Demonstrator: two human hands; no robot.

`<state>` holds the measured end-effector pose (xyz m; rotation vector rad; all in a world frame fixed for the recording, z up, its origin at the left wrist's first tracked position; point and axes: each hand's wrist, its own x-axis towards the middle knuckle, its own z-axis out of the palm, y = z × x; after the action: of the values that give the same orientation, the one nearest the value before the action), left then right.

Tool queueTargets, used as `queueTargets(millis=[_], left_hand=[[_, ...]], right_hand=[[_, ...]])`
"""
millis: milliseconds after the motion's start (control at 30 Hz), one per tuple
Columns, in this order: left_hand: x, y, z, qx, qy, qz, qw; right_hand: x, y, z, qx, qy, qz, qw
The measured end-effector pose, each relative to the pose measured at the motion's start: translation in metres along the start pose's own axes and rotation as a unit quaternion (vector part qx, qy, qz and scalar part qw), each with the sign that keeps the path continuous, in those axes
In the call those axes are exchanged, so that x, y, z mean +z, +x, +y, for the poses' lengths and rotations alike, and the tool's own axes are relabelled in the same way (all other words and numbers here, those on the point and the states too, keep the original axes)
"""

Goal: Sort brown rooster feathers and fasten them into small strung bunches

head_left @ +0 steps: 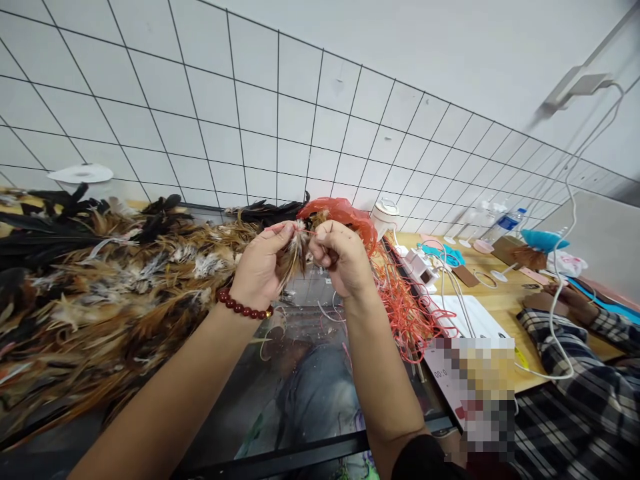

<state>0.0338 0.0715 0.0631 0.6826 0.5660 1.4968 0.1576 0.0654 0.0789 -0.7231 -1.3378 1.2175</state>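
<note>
Between finger and thumb, my left hand [265,260] pinches a small bunch of brown and white feathers [296,252], whose tips hang downward. A thin red cord [311,232] runs from the top of the bunch to my right hand [343,253]. The right fingers are curled closed on that cord. Both hands are raised over a dark glass tabletop [250,393]. A large heap of brown, white and black feathers [125,307] spreads to the left of my left hand.
Tangled red cords [405,307] lie right of my right arm, with a red plastic bag [335,210] behind. A white cup [385,215], charger [420,267] and cables stand nearby. A co-worker's plaid sleeve [555,340] rests at the right. Black wire grid [279,100] lines the wall.
</note>
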Motion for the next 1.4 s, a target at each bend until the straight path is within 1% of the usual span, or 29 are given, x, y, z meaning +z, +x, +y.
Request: queueTargets(millis=[133,233,300,367,500,600,700,800,867,967,1067,1100,1167,1233,1333,1400], left_hand=[[-0.005,0.006,0.0,0.004,-0.026,0.008,1.0],[-0.004,0.005,0.003,0.031,-0.047,0.014,0.998],[-0.001,0.002,0.009,0.035,-0.055,0.011,0.998],[0.001,-0.002,0.016,0.006,-0.051,-0.002,0.999],[0.002,-0.008,0.027,-0.076,-0.041,-0.061,0.994],[-0.001,-0.006,0.026,-0.119,-0.021,-0.081,0.989],[-0.004,-0.001,0.021,-0.126,0.042,-0.087,0.987],[-0.006,-0.001,0.017,-0.106,0.132,-0.106,0.98],[-0.005,-0.003,0.017,-0.085,0.191,-0.111,0.972],[-0.002,-0.007,0.017,-0.037,0.266,-0.123,0.955],[-0.002,-0.01,0.017,0.003,0.333,-0.153,0.93],[-0.003,-0.01,0.016,0.016,0.352,-0.155,0.923],[-0.005,-0.009,0.014,0.051,0.373,-0.131,0.917],[-0.007,-0.008,0.011,0.075,0.373,-0.091,0.92],[-0.008,-0.007,0.01,0.079,0.369,-0.052,0.925],[-0.007,-0.006,0.01,0.079,0.373,-0.044,0.923]], right_hand=[[-0.002,-0.001,-0.002,-0.002,-0.004,0.018,1.0],[-0.005,0.002,0.002,-0.004,-0.007,0.037,0.999],[-0.009,0.005,0.006,-0.017,-0.017,0.052,0.998],[-0.014,0.008,0.011,-0.041,-0.043,0.073,0.996],[-0.018,0.01,0.013,-0.076,-0.1,0.094,0.988],[-0.017,0.008,0.01,-0.107,-0.132,0.094,0.981],[-0.017,0.005,0.008,-0.147,-0.185,0.078,0.969],[-0.017,0.003,0.007,-0.194,-0.239,0.061,0.949],[-0.018,0.002,0.007,-0.211,-0.274,0.05,0.937],[-0.018,0.002,0.006,-0.207,-0.31,0.035,0.927],[-0.019,0.002,0.007,-0.203,-0.314,0.031,0.927],[-0.019,0.003,0.007,-0.2,-0.31,0.03,0.929],[-0.019,0.004,0.009,-0.187,-0.288,0.035,0.938],[-0.02,0.006,0.012,-0.164,-0.252,0.047,0.952],[-0.021,0.008,0.016,-0.131,-0.219,0.045,0.966],[-0.022,0.009,0.018,-0.139,-0.22,0.034,0.965]])
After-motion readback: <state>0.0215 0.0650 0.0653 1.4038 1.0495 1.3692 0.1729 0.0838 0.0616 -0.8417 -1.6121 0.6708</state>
